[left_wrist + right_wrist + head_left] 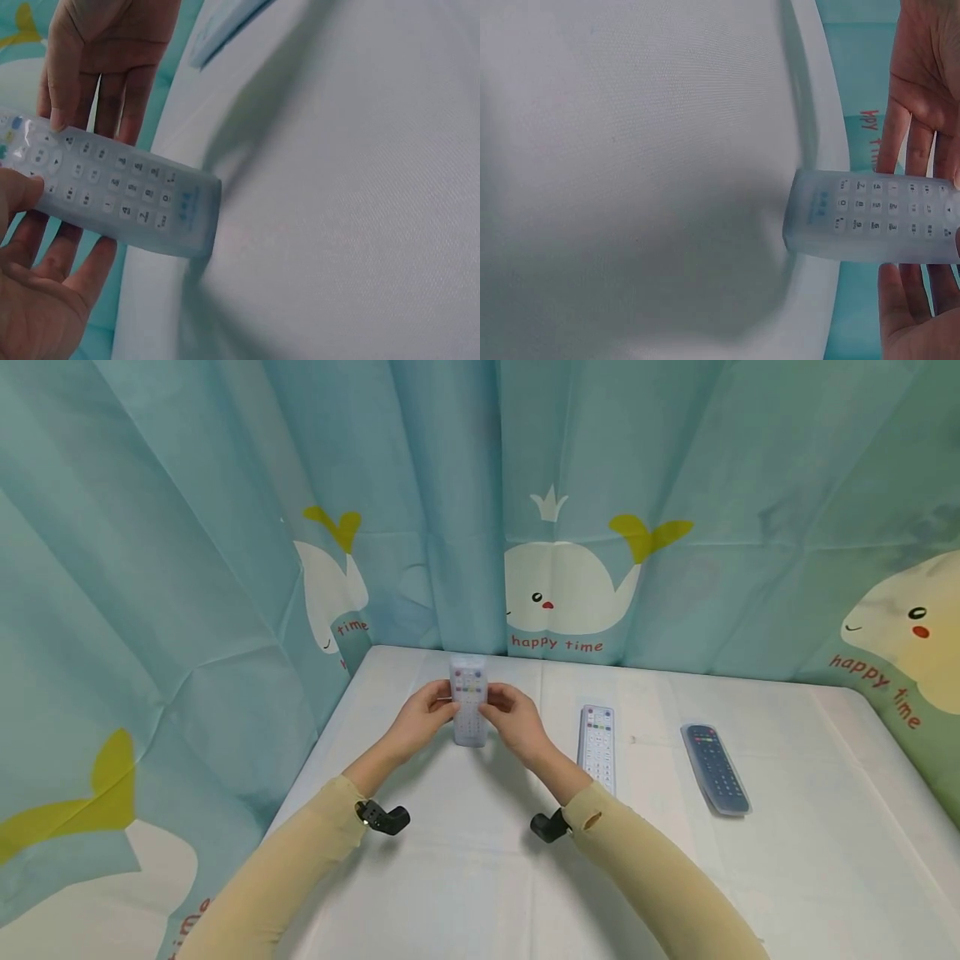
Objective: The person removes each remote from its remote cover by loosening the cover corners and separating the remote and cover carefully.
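Note:
A white remote control in a translucent sleeve is held upright over the far left part of the table, button side toward me. My left hand grips its left edge, thumb on the front. From the opposite edge my right hand grips it the same way. Both wrist views show the number keys and the sleeve's lower end. In the left wrist view, fingers of both hands extend behind the remote. A second white remote lies right of my right hand, its lower end partly hidden by the forearm.
A dark remote in a clear cover lies farther right on the white table. Blue curtains with whale prints hang along the table's back and left edges. Each wrist wears a black camera mount.

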`<state>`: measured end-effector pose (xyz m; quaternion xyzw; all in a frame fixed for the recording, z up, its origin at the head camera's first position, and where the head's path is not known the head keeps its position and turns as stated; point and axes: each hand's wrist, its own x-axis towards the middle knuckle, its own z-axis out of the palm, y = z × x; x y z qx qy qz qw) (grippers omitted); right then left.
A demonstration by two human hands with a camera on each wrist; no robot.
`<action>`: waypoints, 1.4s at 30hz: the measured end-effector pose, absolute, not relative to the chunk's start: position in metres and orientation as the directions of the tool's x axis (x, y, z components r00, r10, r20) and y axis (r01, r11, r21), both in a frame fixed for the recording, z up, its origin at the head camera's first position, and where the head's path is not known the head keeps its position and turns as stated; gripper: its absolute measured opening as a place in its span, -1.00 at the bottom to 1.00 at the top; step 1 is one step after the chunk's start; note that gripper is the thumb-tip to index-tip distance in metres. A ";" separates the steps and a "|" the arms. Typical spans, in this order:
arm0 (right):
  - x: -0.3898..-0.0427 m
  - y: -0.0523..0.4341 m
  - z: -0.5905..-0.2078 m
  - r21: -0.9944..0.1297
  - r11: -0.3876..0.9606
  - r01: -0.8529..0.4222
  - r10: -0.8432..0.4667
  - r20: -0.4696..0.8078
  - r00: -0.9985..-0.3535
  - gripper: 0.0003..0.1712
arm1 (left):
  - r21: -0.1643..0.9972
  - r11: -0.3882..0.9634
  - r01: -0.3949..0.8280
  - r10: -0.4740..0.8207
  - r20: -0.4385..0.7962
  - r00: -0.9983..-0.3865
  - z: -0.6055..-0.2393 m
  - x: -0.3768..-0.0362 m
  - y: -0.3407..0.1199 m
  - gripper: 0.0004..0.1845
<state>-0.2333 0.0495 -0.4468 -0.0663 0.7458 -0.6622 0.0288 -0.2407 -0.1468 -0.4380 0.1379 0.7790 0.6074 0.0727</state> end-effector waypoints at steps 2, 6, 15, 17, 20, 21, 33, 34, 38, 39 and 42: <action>-0.233 0.050 -0.447 -0.991 0.123 -0.053 -0.143 0.035 -0.989 -0.60 | 0.961 0.245 0.125 0.309 0.045 -0.950 -0.438 -0.240 -0.148 -0.54; -0.232 0.050 -0.447 -0.986 0.155 -0.056 -0.160 0.031 -0.987 -0.60 | 0.958 0.261 0.116 0.331 0.025 -0.943 -0.437 -0.238 -0.151 -0.53; -0.226 0.053 -0.446 -0.961 0.249 -0.120 -0.216 0.065 -0.974 -0.61 | 0.969 0.249 0.011 0.379 -0.087 -0.921 -0.434 -0.232 -0.160 -0.50; -0.224 0.053 -0.446 -0.957 0.264 -0.119 -0.226 0.059 -0.972 -0.60 | 0.972 0.234 -0.028 0.387 -0.120 -0.914 -0.432 -0.230 -0.162 -0.49; -0.222 0.055 -0.446 -0.955 0.274 -0.112 -0.244 0.044 -0.969 -0.60 | 0.972 0.216 -0.093 0.391 -0.173 -0.904 -0.430 -0.227 -0.164 -0.51; -0.221 0.055 -0.446 -0.955 0.273 -0.112 -0.253 0.041 -0.967 -0.60 | 0.971 0.210 -0.115 0.390 -0.190 -0.901 -0.429 -0.226 -0.165 -0.51; -0.210 0.056 -0.448 -0.960 0.238 -0.150 -0.357 0.057 -0.932 -0.67 | 0.923 0.036 -0.383 0.350 -0.371 -0.860 -0.418 -0.217 -0.169 -0.49; -0.209 0.056 -0.448 -0.959 0.237 -0.155 -0.367 0.060 -0.928 -0.68 | 0.919 0.041 -0.393 0.351 -0.381 -0.855 -0.418 -0.217 -0.170 -0.49; -0.206 0.056 -0.449 -0.955 0.239 -0.175 -0.399 0.068 -0.915 -0.70 | 0.898 0.059 -0.436 0.349 -0.427 -0.834 -0.418 -0.217 -0.170 -0.52; -0.205 0.057 -0.449 -0.954 0.238 -0.181 -0.407 0.071 -0.911 -0.70 | 0.892 0.064 -0.448 0.348 -0.440 -0.828 -0.419 -0.217 -0.170 -0.52; -0.201 0.057 -0.450 -0.954 0.229 -0.193 -0.427 0.080 -0.901 -0.73 | 0.872 0.084 -0.483 0.359 -0.478 -0.801 -0.421 -0.218 -0.172 -0.49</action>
